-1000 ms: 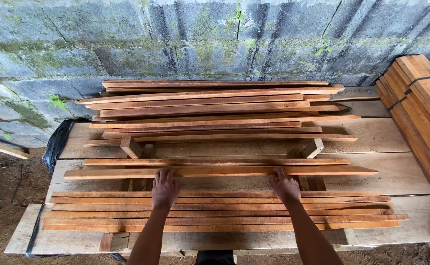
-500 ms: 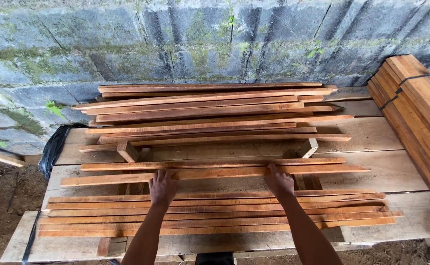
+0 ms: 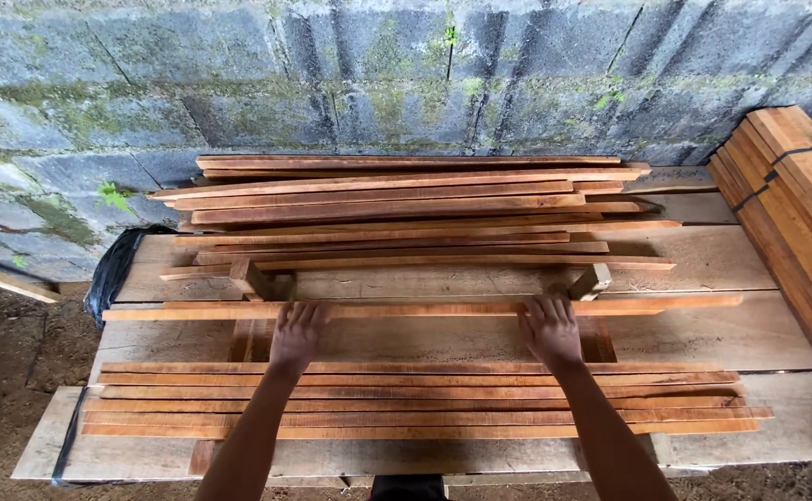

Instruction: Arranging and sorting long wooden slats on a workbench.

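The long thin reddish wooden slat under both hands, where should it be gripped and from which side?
Probably from above on the near edge, at two points spread either side of the middle of the long thin reddish wooden slat, where the left hand and right hand rest. It lies flat and spans two wooden blocks, so one central grip would likely let it sag.

Bare planks (image 3: 424, 339) lie open between near slats (image 3: 415, 404) and far stack (image 3: 406, 209).

Two hands (image 3: 296, 336), two slat stacks (image 3: 406, 209), one bundle (image 3: 795, 223) at right; near stack (image 3: 415, 401) perhaps six slats.
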